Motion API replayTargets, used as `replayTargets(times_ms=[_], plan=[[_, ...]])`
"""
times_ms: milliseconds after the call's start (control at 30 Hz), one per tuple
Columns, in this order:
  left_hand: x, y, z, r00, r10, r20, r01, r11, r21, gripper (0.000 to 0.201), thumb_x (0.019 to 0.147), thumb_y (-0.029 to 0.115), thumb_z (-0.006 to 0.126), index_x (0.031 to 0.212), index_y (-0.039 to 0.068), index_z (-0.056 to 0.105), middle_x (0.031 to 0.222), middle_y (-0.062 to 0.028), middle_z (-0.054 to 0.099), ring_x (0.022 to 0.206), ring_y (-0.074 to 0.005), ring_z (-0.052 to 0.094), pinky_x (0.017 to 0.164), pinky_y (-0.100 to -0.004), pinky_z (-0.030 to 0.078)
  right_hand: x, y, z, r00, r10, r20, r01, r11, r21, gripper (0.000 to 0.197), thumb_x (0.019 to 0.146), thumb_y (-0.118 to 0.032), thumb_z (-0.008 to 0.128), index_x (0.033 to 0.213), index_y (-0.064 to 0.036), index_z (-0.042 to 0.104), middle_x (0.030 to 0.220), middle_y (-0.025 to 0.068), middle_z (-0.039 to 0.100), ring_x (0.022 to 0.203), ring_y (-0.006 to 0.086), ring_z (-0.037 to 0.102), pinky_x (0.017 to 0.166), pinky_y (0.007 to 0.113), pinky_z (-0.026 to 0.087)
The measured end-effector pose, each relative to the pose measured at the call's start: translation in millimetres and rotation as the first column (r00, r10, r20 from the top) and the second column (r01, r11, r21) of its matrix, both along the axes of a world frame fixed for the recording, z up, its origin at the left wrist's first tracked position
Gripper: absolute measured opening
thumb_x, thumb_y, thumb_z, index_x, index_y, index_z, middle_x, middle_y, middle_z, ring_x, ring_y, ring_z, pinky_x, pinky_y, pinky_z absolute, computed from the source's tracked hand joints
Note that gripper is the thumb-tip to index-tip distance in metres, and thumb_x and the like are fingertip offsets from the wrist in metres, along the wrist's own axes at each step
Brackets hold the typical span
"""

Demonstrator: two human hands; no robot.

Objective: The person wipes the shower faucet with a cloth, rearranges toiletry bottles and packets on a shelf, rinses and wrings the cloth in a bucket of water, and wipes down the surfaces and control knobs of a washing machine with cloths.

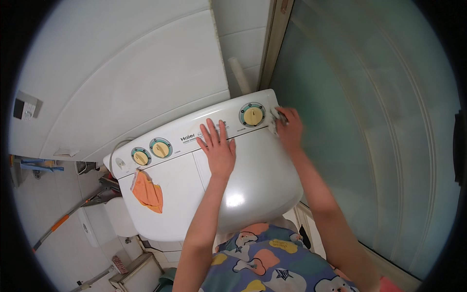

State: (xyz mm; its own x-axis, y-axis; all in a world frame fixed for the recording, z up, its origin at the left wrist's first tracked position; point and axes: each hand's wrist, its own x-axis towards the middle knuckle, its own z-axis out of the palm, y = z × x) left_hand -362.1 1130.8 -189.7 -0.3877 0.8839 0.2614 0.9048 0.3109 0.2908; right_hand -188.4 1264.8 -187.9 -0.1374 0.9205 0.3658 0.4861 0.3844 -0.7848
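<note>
A white twin-lid washing machine (262, 170) stands in front of me, with a row of yellow dials on blue-green rings along its back panel. My left hand (217, 150) lies flat on that panel and the edge of the right lid, fingers spread. At the panel's right end, my right hand (290, 127) is closed on a crumpled whitish cloth (273, 121) pressed against the machine's corner; the hand is slightly blurred. Just left of it is the large right dial (253, 116). Two smaller dials, the middle one (161, 148) and the leftmost one (141, 156), sit at the other end.
An orange cloth (147, 192) lies on the left lid. A frosted glass door (350, 121) rises close on the right. White wall panels (146, 73) stand behind, with a pipe (239, 75) at the corner. At left are a white toilet (119, 219) and an orange-banded pole (61, 223).
</note>
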Motion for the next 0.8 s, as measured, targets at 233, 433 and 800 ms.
replayTargets(times_ms=[233, 433, 800], plan=[[-1, 4, 2, 1.0, -0.001, -0.016, 0.001, 1.0, -0.014, 0.067, 0.09, 0.024, 0.055, 0.147, 0.007, 0.024, 0.155, -0.0205, 0.005, 0.143, -0.0416, 0.001, 0.112, -0.0589, 0.004, -49, 61, 30, 0.992, 0.095, -0.085, -0.076, 0.975, 0.207, 0.031, 0.076, 0.004, 0.063, 0.102, -0.0128, 0.07, 0.098, 0.0061, 0.06, 0.089, 0.0247, 0.058, 0.074, 0.033, 0.05], [2, -1, 3, 1.0, 0.006, -0.024, -0.007, 1.0, -0.028, 0.068, 0.09, 0.025, 0.054, 0.147, 0.007, 0.024, 0.156, -0.02, 0.005, 0.143, -0.0415, 0.001, 0.112, -0.0583, 0.003, -32, 41, 22, 0.969, 0.243, -0.053, -0.231, 0.958, 0.17, 0.025, 0.075, 0.0, 0.066, 0.097, -0.0113, 0.072, 0.097, 0.0045, 0.061, 0.091, 0.0247, 0.057, 0.078, 0.034, 0.05], [0, 2, -4, 0.999, 0.02, -0.034, -0.02, 1.0, 0.004, 0.066, 0.089, 0.029, 0.055, 0.147, 0.011, 0.028, 0.156, -0.0185, 0.01, 0.143, -0.0409, 0.006, 0.111, -0.0589, 0.006, -89, 51, 23, 0.875, 0.47, 0.118, -0.484, 0.85, 0.208, 0.03, 0.071, -0.008, 0.068, 0.101, -0.0103, 0.071, 0.095, 0.0036, 0.062, 0.096, 0.0201, 0.055, 0.084, 0.029, 0.049]])
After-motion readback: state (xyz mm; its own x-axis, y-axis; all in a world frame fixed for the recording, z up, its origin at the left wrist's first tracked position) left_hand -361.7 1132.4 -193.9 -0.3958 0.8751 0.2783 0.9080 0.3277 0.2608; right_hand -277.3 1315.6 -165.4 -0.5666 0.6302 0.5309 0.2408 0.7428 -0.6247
